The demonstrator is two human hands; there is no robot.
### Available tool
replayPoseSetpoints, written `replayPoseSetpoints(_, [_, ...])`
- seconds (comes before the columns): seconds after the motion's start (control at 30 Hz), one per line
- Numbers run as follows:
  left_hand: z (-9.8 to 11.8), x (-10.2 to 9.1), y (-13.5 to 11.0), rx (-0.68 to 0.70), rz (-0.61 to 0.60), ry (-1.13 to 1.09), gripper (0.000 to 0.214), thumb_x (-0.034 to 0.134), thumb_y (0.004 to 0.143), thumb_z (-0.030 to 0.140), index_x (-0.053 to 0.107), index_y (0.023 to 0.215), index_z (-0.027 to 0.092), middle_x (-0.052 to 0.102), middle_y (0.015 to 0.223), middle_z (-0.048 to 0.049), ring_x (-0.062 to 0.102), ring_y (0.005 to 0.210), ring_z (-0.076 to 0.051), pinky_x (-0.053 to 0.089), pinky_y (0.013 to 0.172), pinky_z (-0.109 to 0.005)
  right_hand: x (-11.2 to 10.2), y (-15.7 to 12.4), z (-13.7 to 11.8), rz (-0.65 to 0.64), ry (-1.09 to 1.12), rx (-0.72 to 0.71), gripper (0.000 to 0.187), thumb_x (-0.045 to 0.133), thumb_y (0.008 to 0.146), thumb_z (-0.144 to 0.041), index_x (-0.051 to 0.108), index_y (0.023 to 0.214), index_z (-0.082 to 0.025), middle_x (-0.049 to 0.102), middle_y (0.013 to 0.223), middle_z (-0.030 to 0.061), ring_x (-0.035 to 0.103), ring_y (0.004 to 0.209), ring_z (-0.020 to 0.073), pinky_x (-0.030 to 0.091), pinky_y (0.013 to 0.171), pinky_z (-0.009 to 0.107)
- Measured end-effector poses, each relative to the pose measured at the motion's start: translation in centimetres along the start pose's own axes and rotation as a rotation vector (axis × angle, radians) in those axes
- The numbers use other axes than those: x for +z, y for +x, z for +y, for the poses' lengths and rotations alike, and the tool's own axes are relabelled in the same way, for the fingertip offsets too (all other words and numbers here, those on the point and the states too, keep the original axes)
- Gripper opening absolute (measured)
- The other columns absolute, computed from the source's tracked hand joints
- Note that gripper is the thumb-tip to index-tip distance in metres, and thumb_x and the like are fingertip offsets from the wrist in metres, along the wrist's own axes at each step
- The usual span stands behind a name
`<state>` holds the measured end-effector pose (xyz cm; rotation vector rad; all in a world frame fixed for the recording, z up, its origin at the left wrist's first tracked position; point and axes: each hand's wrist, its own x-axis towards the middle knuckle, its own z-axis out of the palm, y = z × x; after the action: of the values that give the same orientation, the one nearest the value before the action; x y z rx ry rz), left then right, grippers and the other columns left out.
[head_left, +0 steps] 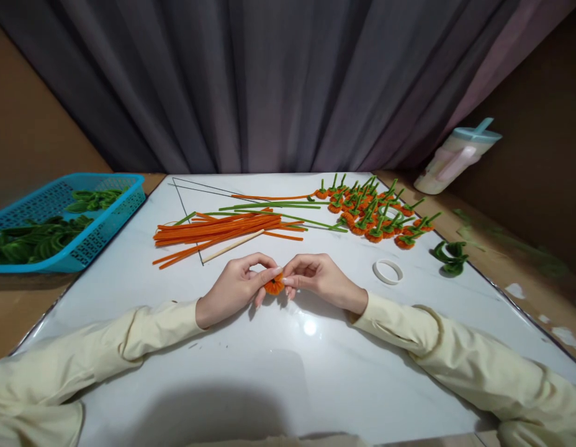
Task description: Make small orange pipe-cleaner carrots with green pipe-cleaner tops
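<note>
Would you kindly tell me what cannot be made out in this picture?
All in the head view:
- Small orange piece: partly covered by the fingers of the left hand and right hand.
- Blue basket: its left end is cut off by the picture's left edge.
- Green-stemmed orange pieces: they overlap, preventing a sure count.
- Dark specks: too small to identify.

A loose left sleeve [97, 347] and a matching right sleeve [474, 363], both plain pale cream-yellow, are covering the person's arms, creasing into soft folds and narrowing toward the wrists [205, 312].
</note>
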<state>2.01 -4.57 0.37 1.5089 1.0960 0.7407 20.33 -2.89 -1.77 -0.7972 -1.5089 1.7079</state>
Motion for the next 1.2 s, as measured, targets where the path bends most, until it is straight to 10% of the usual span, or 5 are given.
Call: replayPoseSetpoints(1.2, [-0.6,0.2,-0.2,0.058,0.009,-0.092,0.027,0.057,0.081,0.042,0.051,0.085,0.016,0.058,0.043,0.0038,0.049,0.031,-0.008,0.038,0.033,-0.015,-0.5,0.4,0.3,-0.100,0.236,0.098,0.017,0.072,0.070,-0.024,0.065,0.076,-0.010,0.066,0.058,0.0012,0.061,0.049,0.0093,0.053,0.049,0.020])
